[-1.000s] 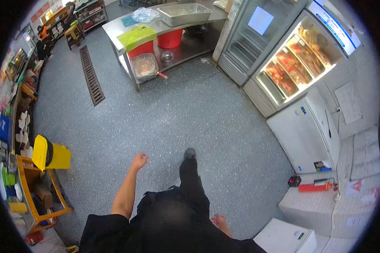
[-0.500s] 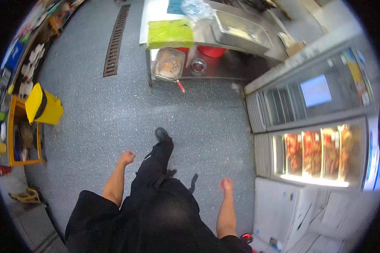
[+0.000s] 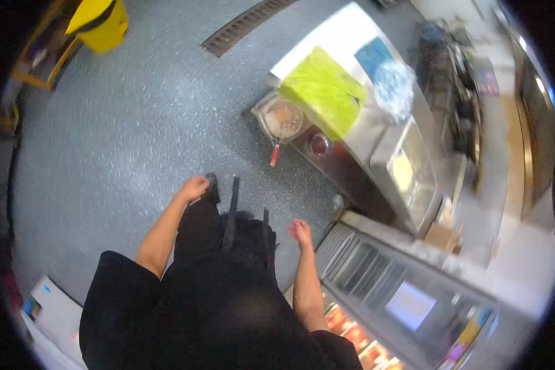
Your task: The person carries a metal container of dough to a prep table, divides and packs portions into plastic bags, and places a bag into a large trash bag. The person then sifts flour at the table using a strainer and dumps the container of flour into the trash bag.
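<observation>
In the head view, the person's 2 hands are hanging over the grey floor (image 3: 123, 135), 1 on each side of the body. The left hand (image 3: 195, 188) is curling its fingers near a dark shoe (image 3: 213, 186); I cannot tell if it is hiding something small. The right hand (image 3: 300, 232) is hanging half open and seems to be holding nothing. A glass-door fridge (image 3: 367, 271) is standing near it. A metal table (image 3: 351, 34) is holding up a green cloth (image 3: 320, 89), a clear plastic bag (image 3: 393, 89) and a metal tray (image 3: 385, 151). A pan with a red handle (image 3: 284, 118) is sitting low at the table's corner. Neither hand is lifting or moving these things, so no work on them is showing as done; I cannot tell how much is left.
</observation>
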A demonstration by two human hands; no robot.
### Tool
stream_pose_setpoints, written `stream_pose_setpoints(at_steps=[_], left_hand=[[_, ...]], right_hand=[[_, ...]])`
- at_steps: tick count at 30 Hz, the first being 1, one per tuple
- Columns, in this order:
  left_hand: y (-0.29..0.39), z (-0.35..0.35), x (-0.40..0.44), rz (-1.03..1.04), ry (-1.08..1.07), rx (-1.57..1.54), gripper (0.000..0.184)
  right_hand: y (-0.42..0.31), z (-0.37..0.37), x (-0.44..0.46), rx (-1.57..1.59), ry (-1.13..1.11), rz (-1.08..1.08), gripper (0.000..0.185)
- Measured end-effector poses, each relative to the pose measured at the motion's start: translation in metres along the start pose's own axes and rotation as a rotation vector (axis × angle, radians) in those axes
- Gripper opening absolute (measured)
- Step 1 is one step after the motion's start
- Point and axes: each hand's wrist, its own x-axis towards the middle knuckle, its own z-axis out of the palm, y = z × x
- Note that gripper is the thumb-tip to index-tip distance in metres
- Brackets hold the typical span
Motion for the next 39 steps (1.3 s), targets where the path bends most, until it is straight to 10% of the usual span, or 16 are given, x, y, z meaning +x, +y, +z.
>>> stream_pose_setpoints(at_steps=[12,14,21,28,39], left_hand=[[-0.014,0.178,0.017,-0.425,0.739,-0.527,0.024],[-0.028,0.224,0.041,-0.548,0.794,-0.623,0.024],[-0.061,0.356,0.134,-0.465,0.340,-0.496,0.020],[-0.107,0.372,0.278,-0.299,0.480,-0.170,0.039],[-0.057,0.372,0.387,-0.243,0.338,-0.385,0.059]], right_hand=[[-0.148,-0.038,0.343,-0.519,-0.389,-0.194,0.015],[-0.182,0.001,0.408,-0.500,-0.184,-0.183,0.013],[-0.257,0.059,0.593,0.013,-0.261,-0.106,0.014],[-0.290,0.100,0.680,-1.481,-0.199,-1.054,0.032],[-0.267,0.113,0.747,-0.987,-0.425,-0.908,0.032]])
